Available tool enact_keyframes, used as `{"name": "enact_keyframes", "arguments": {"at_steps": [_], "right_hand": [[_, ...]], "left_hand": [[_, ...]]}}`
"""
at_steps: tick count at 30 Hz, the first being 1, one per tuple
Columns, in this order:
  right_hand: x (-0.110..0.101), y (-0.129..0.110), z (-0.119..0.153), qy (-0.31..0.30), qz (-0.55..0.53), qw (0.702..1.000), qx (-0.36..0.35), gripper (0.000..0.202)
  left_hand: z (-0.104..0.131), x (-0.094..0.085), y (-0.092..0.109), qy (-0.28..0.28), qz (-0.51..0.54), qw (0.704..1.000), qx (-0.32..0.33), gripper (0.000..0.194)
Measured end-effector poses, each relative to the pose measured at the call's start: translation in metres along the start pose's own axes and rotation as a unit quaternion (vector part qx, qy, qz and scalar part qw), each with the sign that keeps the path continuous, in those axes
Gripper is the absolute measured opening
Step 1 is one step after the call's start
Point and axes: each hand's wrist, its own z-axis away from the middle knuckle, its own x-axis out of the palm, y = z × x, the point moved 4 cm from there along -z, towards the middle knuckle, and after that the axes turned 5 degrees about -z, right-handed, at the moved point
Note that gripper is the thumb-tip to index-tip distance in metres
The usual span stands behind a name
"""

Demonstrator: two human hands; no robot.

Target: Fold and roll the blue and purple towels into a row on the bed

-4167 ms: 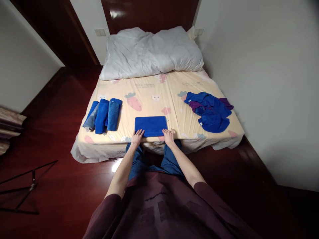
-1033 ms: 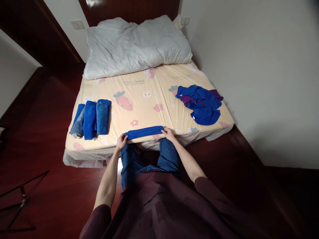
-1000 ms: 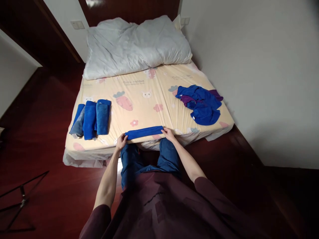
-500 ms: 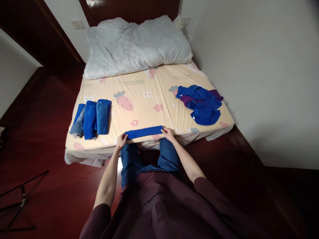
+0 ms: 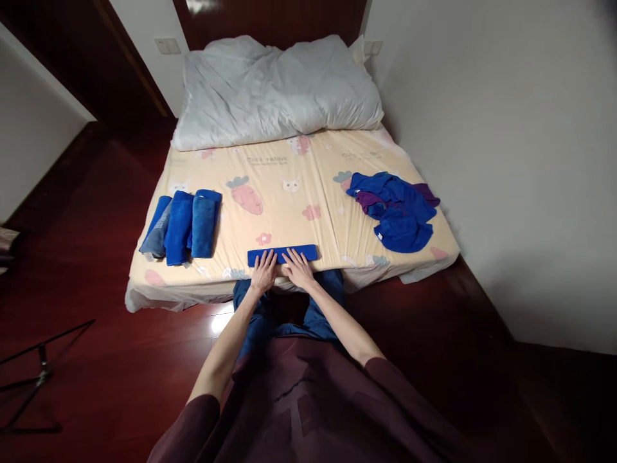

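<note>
A narrow folded strip of blue cloth (image 5: 310, 252) lies along the bed's front edge. My left hand (image 5: 264, 271) rests flat on its left half, fingers spread. Beside it, my right hand (image 5: 297, 269) lies on the strip right of its middle, also with fingers apart. Several rolled blue and grey-blue cloths (image 5: 179, 228) sit side by side on the left part of the bed. On the right part is a loose, crumpled heap of blue and purple cloths (image 5: 400, 209).
The bed (image 5: 284, 218) has a cream sheet with carrot prints. A white quilt (image 5: 279, 93) lies folded at its head. A wall (image 5: 506, 161) runs along the right. Black metal legs (image 5: 43, 373) stand on the floor at left.
Both hands have let go of the strip's ends and moved inward, and now lie flat on it. The view has shifted slightly.
</note>
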Motion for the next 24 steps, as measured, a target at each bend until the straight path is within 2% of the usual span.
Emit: {"name": "enact_keyframes", "arguments": {"at_steps": [3, 6, 8, 11, 14, 15, 16, 17, 18, 19, 20, 21, 22, 24], "right_hand": [[-0.002, 0.025, 0.006, -0.006, 0.029, 0.999, 0.021, 0.059], [-0.011, 0.055, 0.018, 0.008, 0.053, 0.997, 0.056, 0.060], [-0.017, 0.068, 0.027, 0.015, 0.057, 0.995, 0.077, 0.060], [-0.022, 0.075, 0.037, 0.023, 0.044, 0.995, 0.088, 0.058], [-0.031, 0.075, 0.038, 0.074, 0.019, 0.994, 0.078, 0.054], [-0.035, 0.075, 0.036, 0.096, 0.007, 0.993, 0.067, 0.052], [-0.039, 0.075, 0.033, 0.112, -0.006, 0.992, 0.053, 0.050], [-0.042, 0.076, 0.028, 0.121, -0.019, 0.992, 0.039, 0.049], [-0.044, 0.077, 0.022, 0.121, -0.030, 0.992, 0.027, 0.047], [-0.044, 0.079, 0.016, 0.112, -0.039, 0.993, 0.020, 0.046], [-0.043, 0.081, 0.009, 0.096, -0.045, 0.994, 0.018, 0.044], [-0.041, 0.084, 0.003, 0.075, -0.048, 0.996, 0.020, 0.042], [-0.038, 0.086, -0.002, 0.055, -0.051, 0.997, 0.025, 0.040], [-0.032, 0.091, -0.010, 0.024, -0.057, 0.997, 0.037, 0.038]], "left_hand": [[0.008, 0.007, -0.023, -0.002, -0.002, 1.000, -0.029, 0.071], [0.024, 0.006, -0.048, 0.009, 0.007, 0.998, -0.061, 0.068], [0.037, 0.004, -0.057, 0.024, 0.022, 0.996, -0.080, 0.067], [0.061, 0.001, -0.050, 0.077, 0.074, 0.987, -0.121, 0.070], [0.084, 0.007, -0.027, 0.143, 0.203, 0.945, -0.211, 0.064], [0.087, 0.012, -0.017, 0.145, 0.278, 0.917, -0.247, 0.058], [0.088, 0.020, -0.007, 0.133, 0.378, 0.870, -0.287, 0.051], [0.086, 0.028, 0.003, 0.116, 0.489, 0.800, -0.328, 0.043], [0.081, 0.035, 0.013, 0.100, 0.590, 0.715, -0.362, 0.036], [0.072, 0.041, 0.021, 0.091, 0.669, 0.630, -0.385, 0.030], [0.062, 0.044, 0.026, 0.091, 0.721, 0.559, -0.399, 0.025], [0.050, 0.044, 0.027, 0.099, 0.751, 0.512, -0.406, 0.021], [0.038, 0.044, 0.026, 0.110, 0.764, 0.487, -0.409, 0.019], [0.016, 0.041, 0.019, 0.133, 0.777, 0.457, -0.412, 0.020]]}}
